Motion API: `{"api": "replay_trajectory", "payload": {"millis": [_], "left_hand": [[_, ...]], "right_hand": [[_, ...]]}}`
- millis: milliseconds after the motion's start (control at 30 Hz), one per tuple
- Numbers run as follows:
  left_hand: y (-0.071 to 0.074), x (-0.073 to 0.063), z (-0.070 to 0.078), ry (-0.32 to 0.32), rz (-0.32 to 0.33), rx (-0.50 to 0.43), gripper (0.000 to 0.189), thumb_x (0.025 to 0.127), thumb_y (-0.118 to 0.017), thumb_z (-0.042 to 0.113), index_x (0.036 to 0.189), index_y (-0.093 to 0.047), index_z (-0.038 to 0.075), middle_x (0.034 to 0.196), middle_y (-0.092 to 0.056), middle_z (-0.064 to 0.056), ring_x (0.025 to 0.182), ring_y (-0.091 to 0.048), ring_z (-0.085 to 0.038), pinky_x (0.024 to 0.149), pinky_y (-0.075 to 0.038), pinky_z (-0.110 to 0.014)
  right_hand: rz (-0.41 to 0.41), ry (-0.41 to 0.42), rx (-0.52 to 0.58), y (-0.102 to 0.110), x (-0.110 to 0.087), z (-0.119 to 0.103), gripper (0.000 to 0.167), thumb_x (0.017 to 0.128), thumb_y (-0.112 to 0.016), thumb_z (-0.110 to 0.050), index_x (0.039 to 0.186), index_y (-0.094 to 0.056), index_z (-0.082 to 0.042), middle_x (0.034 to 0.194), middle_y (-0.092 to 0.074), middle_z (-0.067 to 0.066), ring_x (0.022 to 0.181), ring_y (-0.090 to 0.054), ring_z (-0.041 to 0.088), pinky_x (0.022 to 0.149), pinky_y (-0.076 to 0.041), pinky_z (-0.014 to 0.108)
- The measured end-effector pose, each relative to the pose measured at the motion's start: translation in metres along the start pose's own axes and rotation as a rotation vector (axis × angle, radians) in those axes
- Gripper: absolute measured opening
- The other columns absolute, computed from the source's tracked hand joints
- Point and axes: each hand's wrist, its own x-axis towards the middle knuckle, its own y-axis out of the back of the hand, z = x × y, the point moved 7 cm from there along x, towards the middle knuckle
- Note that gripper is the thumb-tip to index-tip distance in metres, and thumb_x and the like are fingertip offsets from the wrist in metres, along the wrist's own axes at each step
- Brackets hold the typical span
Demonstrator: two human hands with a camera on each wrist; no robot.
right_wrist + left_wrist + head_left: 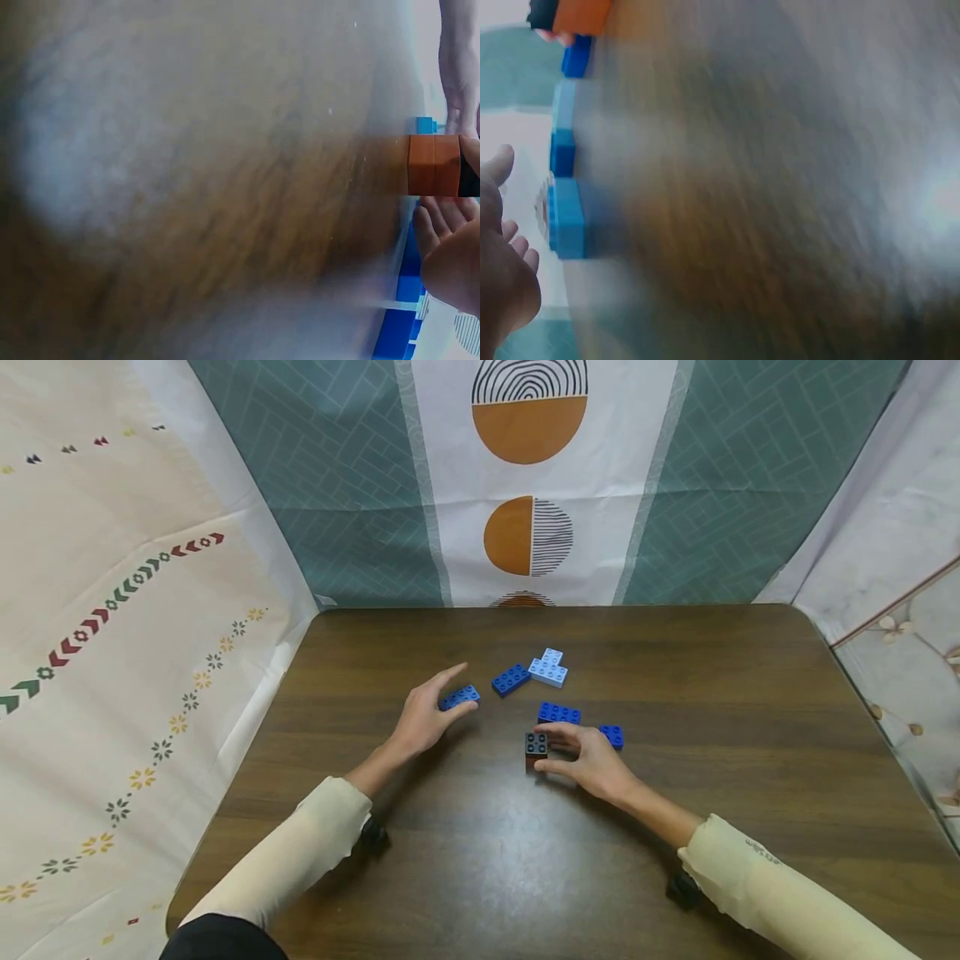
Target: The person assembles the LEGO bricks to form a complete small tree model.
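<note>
My left hand (426,717) hovers at a blue brick (460,697), thumb and fingers spread apart on either side of it. In the left wrist view that hand stands off from the nearest blue brick (570,218). Right of centre, my right hand (592,762) pinches a small stack of toy building bricks between thumb and fingers. On top of the stack is a black brick (536,743); two orange bricks (433,165) lie under it, close over the table. Behind the right hand sits another blue brick (559,713), partly hidden by the fingers.
Farther back are a dark blue brick (511,680) and a light blue joined piece (548,668), close to each other. A small blue brick (612,737) lies right beside the right hand. The brown wooden table (712,693) ends at hanging patterned cloths (360,527).
</note>
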Motion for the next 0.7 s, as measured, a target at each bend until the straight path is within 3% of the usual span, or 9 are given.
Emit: {"api": "replay_trajectory", "payload": {"millis": [233,700], "left_hand": [[0.001,-0.002,-0.018,0.058,-0.014,-0.025,0.068,0.097,-0.082,0.026,0.156,-0.053,0.006,0.153,-0.059,-0.011,0.140,-0.056,-0.029,0.113,-0.046,-0.051],[-0.007,-0.005,-0.024,0.090,-0.048,0.038,0.057,0.098,-0.081,0.021,0.150,-0.061,0.008,0.145,-0.066,-0.009,0.130,-0.064,-0.028,0.108,-0.050,-0.049]], "right_hand": [[0.031,0.040,0.024,0.003,0.000,-0.006,0.049,0.091,-0.087,-0.018,0.137,-0.071,-0.014,0.141,-0.068,0.008,0.132,-0.063,0.034,0.107,-0.052,0.051],[0.073,0.064,-0.004,0.005,-0.001,-0.007,0.039,0.093,-0.085,-0.018,0.131,-0.077,-0.019,0.133,-0.073,0.007,0.122,-0.070,0.029,0.100,-0.056,0.051]]}}
